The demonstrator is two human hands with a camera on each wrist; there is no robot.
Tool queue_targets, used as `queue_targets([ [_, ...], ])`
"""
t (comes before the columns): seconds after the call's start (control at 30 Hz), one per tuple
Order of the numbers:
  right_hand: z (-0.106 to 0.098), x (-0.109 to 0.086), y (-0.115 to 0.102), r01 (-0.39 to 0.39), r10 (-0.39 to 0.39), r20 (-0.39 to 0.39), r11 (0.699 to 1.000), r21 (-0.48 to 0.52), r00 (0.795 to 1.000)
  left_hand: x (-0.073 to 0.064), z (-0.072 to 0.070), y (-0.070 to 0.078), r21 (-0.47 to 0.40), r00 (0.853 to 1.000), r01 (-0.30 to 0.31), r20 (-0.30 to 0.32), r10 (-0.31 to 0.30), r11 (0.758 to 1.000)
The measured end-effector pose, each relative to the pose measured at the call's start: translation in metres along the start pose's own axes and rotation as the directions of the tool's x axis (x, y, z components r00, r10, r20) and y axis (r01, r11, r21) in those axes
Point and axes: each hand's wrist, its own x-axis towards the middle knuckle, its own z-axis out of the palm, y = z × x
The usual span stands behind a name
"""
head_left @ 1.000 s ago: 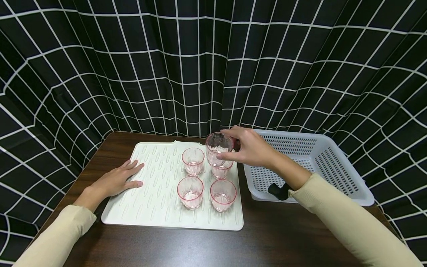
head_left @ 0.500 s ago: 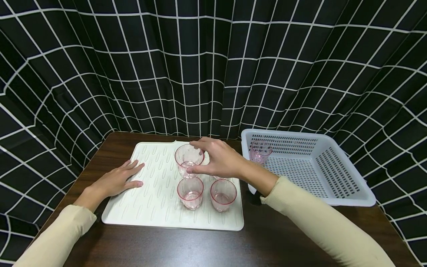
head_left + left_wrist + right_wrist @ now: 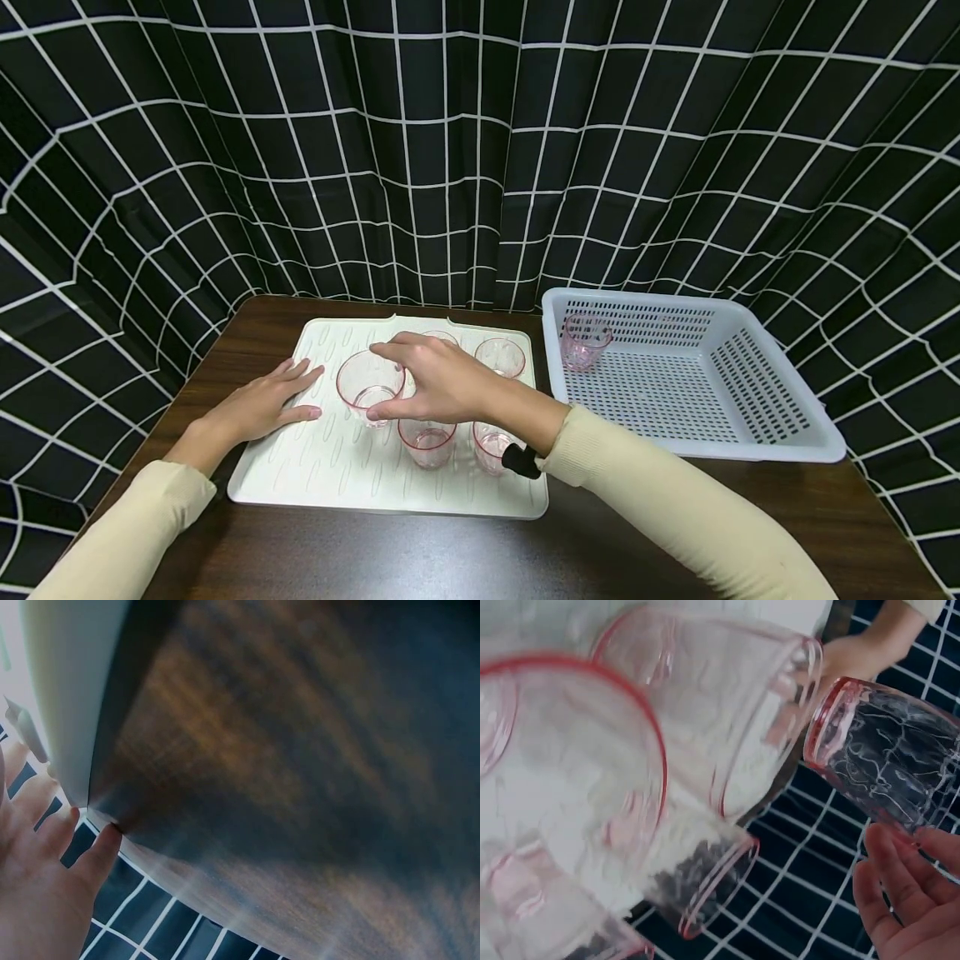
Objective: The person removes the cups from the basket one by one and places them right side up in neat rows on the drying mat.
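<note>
My right hand (image 3: pixel 438 379) pinches a clear drinking glass (image 3: pixel 352 387) with a pink rim, thumb on its near side and fingers on its far side. In the right wrist view the held glass (image 3: pixel 892 754) appears in front of the dark cloth, clasped at its base end by that hand (image 3: pixel 907 892). Several matching glasses stand on the white ridged mat (image 3: pixel 300 467): a back one (image 3: pixel 442 337) mostly hidden by the hand, a back right one (image 3: pixel 500 357), and two front ones, including this glass (image 3: pixel 427 446). My left hand (image 3: pixel 262 404) rests with straight fingers on the mat's left edge.
A pale blue perforated basket (image 3: pixel 795 425) stands right of the mat, with another pink glass (image 3: pixel 585 342) in its back left corner. Dark wooden table (image 3: pixel 360 554) lies beneath. A black curtain with white grid lines (image 3: pixel 465 167) hangs behind.
My right hand has carried its glass leftward across the mat, from above the back right glass to left of the others. The left hand has stayed still.
</note>
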Motion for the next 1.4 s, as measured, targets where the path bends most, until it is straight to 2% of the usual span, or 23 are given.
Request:
queue_targets([
  [0.37, 0.029, 0.007, -0.012, -0.007, 0.011, 0.131, 1.0, -0.031, 0.991, 0.0, -0.001, 0.0, 0.011, 1.0, -0.014, -0.005, 0.014, 1.0],
  [0.77, 0.054, 0.009, -0.013, -0.031, 0.04, 0.177, 0.998, -0.053, 0.983, 0.001, -0.004, 0.0, 0.011, 1.0, -0.027, -0.006, 0.027, 1.0],
  [1.13, 0.056, 0.009, -0.011, -0.072, 0.083, 0.175, 0.995, -0.068, 0.981, 0.002, -0.004, 0.001, 0.004, 1.0, -0.021, 0.001, 0.021, 1.0],
  [1.4, 0.046, 0.006, -0.013, -0.071, 0.088, 0.212, 0.994, -0.087, 0.973, 0.0, -0.002, 0.0, 0.001, 1.0, -0.021, -0.013, 0.021, 1.0],
])
